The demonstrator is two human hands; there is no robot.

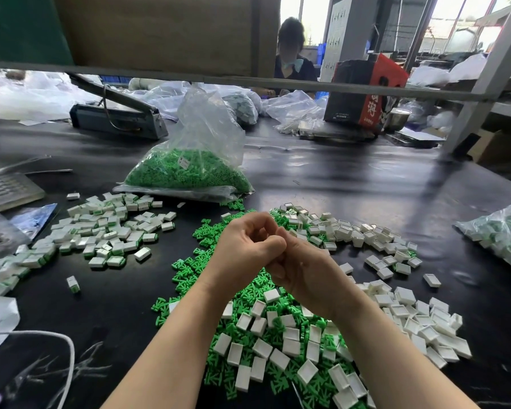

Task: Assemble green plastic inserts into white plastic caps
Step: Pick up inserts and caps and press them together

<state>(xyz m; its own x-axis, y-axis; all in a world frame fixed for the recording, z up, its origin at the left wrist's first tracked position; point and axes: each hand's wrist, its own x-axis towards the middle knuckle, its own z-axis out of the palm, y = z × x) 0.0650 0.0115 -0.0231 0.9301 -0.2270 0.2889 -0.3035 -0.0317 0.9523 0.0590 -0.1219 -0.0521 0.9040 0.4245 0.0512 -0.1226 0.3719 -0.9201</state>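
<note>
Forearms: both reached in from bottom edge, crossing over the mixed heap.
Mixed heap: green inserts [250, 293] w/ white caps [291, 346] scattered on top, on black surface [351, 184], directly under hands.
Left hand [247, 243]: grip curled tight; contents hidden, can't tell what it held.
Right hand [303, 268]: grip curled, touching left; contents hidden too.
Done pile [101, 231]: caps w/ green showing, to the left.
Bag of inserts [186, 169]: behind hands, centre.
</note>
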